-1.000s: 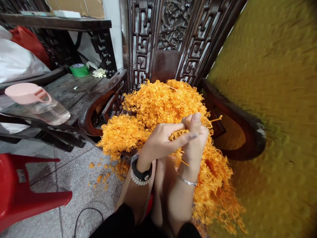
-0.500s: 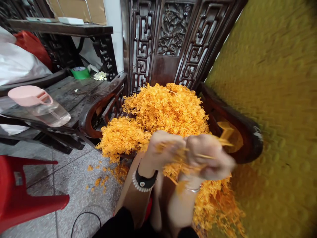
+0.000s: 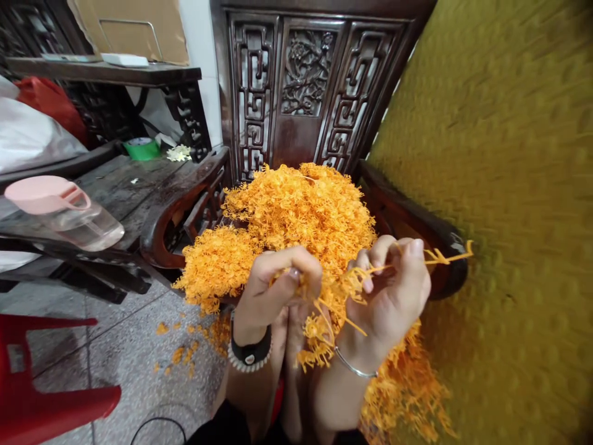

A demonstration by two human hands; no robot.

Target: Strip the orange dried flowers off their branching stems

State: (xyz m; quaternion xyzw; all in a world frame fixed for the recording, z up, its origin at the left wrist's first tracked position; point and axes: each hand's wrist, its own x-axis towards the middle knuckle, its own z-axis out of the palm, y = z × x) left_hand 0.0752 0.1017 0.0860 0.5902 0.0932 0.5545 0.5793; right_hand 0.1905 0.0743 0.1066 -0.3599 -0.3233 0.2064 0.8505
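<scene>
A big heap of orange plastic sprigs [image 3: 296, 210] fills the seat of a dark carved wooden chair [image 3: 306, 93]. My left hand [image 3: 273, 287], with a black watch and bead bracelet at the wrist, is closed on a clump of the sprigs. My right hand [image 3: 393, 290], with a thin silver bangle, pinches one orange sprig [image 3: 445, 255] whose stem pokes out to the right. A tangle of sprigs [image 3: 324, 315] hangs between both hands, above my knees. More sprigs spill down my lap at the lower right.
A large yellow textured mass [image 3: 509, 185] fills the right side. A clear jug with a pink lid [image 3: 60, 210] lies on a dark wooden bench [image 3: 139, 179] at left, with a green tape roll [image 3: 141, 148] behind. A red plastic stool [image 3: 41, 383] stands lower left. Loose orange bits [image 3: 178, 352] litter the floor.
My hands, joined on one clump a second ago, have pulled apart. The right hand has drawn a sprig out to the right. The view has shifted slightly.
</scene>
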